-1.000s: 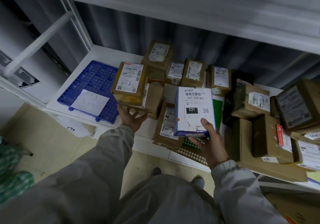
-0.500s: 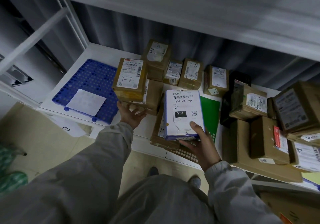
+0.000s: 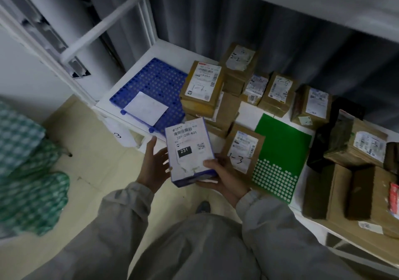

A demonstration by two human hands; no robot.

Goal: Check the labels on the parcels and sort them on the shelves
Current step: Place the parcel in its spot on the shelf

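Already off the shelf (image 3: 250, 111), the white parcel labelled 231 (image 3: 190, 150) lies lengthwise between both hands: right hand (image 3: 224, 176) pinching its near end, left hand (image 3: 154, 163) spread alongside.

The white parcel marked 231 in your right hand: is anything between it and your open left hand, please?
Nothing visible does. The right hand grips the white parcel at its lower right corner, and the left hand is open right beside its left edge.
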